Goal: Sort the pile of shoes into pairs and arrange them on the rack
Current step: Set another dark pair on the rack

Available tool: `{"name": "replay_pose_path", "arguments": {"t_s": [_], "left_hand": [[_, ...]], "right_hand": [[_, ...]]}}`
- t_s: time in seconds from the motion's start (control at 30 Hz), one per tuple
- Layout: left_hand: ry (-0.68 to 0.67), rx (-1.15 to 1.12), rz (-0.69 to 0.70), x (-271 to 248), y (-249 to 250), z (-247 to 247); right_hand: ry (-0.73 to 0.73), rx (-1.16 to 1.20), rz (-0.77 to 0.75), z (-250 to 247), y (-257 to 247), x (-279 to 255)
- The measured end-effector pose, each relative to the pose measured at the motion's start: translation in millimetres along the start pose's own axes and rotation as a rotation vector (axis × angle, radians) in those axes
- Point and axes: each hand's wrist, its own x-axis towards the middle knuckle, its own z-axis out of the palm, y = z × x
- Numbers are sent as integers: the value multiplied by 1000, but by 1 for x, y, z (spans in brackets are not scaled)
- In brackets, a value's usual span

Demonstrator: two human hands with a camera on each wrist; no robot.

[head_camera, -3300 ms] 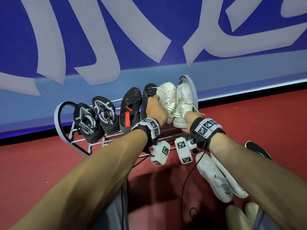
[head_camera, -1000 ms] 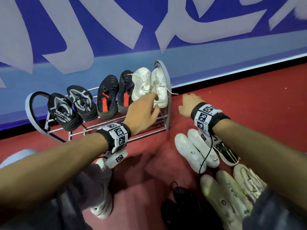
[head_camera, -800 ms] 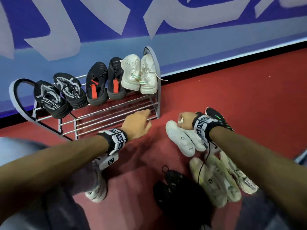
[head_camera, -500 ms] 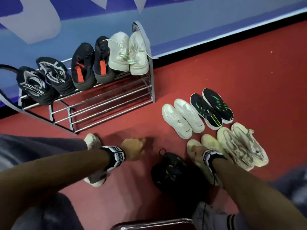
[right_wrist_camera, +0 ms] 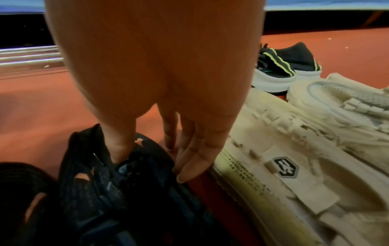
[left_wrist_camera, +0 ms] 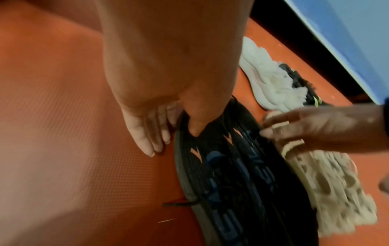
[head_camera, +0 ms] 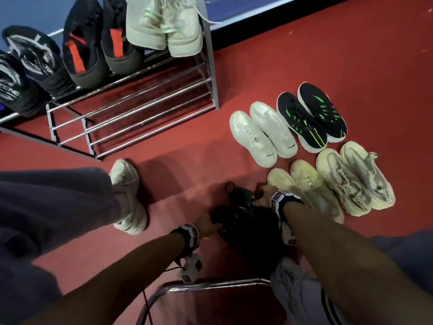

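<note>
Both hands clasped the black pair [head_camera: 243, 221] on the floor: left hand [head_camera: 206, 225] pinched one shoe, right hand [head_camera: 263, 195] the other, likely lifting both together for the rack's [head_camera: 145, 106] bare lower rails

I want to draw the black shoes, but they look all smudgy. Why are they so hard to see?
Head view: the black shoes lie in shadow between both arms and blur into one dark shape. Left wrist view: motion blur smears them, and the right hand too. Right wrist view: sharper near the fingers.
</note>
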Motion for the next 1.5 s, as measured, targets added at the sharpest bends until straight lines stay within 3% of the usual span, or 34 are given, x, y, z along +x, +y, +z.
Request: {"name": "replay_pose_path", "arguments": {"t_s": [0.17,0.27,0.33,0.43,0.5,0.7,0.87,1.03,1.2,1.5], "left_hand": [[12,-150,-133,-22,28,-4],[21,-147,-91,-19,35,-15],[112,-109,-4,-14,42,-29],[424,-182,139,6,45,-48],[550,-310,83,31,39,-60],[300,-475,42,11,68,-70],[323,-477,-50,13,53,-47],[39,-441,-302,0,55,-37],[-118,-455,-263,1,51,-38],[98,-467,-122,-2,62,-27]], "right_hand": [[-25,-20,22,2,-8,7],[26,46,-5,-2,-10,7],[87,108,-21,-4,-11,14],[228,311,-83,-8,-28,12],[343,428,-101,-15,-40,8],[245,487,-27,-15,-48,13],[159,482,76,-1,-42,0],[40,459,118,-5,-44,6],[24,496,109,0,-47,21],[18,567,193,-12,-43,7]]}}
